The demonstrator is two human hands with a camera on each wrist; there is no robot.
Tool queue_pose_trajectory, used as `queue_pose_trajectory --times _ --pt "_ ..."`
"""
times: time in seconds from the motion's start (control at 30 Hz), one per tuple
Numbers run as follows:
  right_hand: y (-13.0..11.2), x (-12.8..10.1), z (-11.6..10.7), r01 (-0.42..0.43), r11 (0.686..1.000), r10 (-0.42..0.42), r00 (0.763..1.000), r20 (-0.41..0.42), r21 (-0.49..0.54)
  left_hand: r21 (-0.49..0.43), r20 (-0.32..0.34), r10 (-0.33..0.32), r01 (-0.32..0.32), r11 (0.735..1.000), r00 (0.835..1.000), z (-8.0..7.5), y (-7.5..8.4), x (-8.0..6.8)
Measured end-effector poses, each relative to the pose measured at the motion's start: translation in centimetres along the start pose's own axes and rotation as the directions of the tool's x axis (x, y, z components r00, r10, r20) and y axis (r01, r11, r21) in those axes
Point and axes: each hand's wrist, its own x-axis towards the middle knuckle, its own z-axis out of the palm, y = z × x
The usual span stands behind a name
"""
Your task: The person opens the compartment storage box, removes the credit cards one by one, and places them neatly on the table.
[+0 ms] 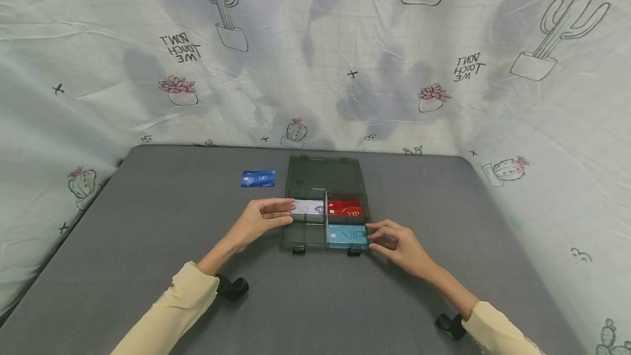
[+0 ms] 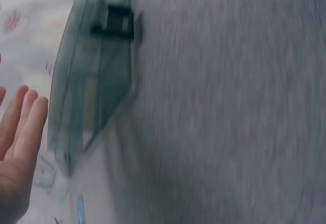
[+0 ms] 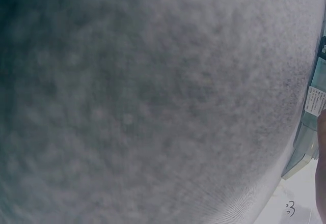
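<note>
A translucent green compartment box (image 1: 304,241) stands open on the grey table (image 1: 148,245), its lid (image 1: 325,175) laid back. Inside lie a white card (image 1: 309,209), a red VIP card (image 1: 345,212) and a light blue VIP card (image 1: 347,236). My left hand (image 1: 266,217) reaches to the box's left side with straight fingers, their tips at the white card. My right hand (image 1: 394,240) rests at the box's right front corner beside the light blue card, fingers relaxed. The left wrist view shows flat fingers (image 2: 20,127) beside the box wall (image 2: 91,81).
A dark blue VIP card (image 1: 258,178) lies loose on the table, left of the lid. Cactus-print cloth (image 1: 345,59) walls in the table at the back and both sides. The right wrist view is mostly table surface (image 3: 153,102), with the box edge (image 3: 305,142) at its right.
</note>
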Motion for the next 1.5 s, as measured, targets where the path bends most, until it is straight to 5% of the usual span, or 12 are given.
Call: queue_pose_trajectory --times 0.43,0.7,1.07,1.37,1.5 --pt "-0.1 0.0 0.1 0.038 0.999 -0.038 0.999 -0.006 -0.005 0.085 0.131 -0.022 0.011 0.996 0.991 3.9 0.0 1.3" --pt "-0.1 0.2 0.4 0.045 0.999 -0.045 0.999 -0.002 0.008 0.213 0.112 -0.017 -0.007 0.977 0.994 5.2 -0.4 1.4" --pt "0.4 0.2 0.2 0.033 0.999 -0.033 0.999 0.01 0.021 0.455 0.125 -0.015 -0.044 0.889 0.992 7.2 -0.3 2.7" --pt "0.3 0.3 0.3 0.025 0.999 -0.025 1.0 -0.004 0.02 0.586 0.114 0.061 -0.117 0.802 0.992 8.5 -0.2 3.3" --pt "-1.4 0.4 0.2 0.003 1.0 -0.003 1.0 -0.012 0.023 0.657 0.12 0.074 -0.135 0.742 0.99 9.1 -0.3 3.6"
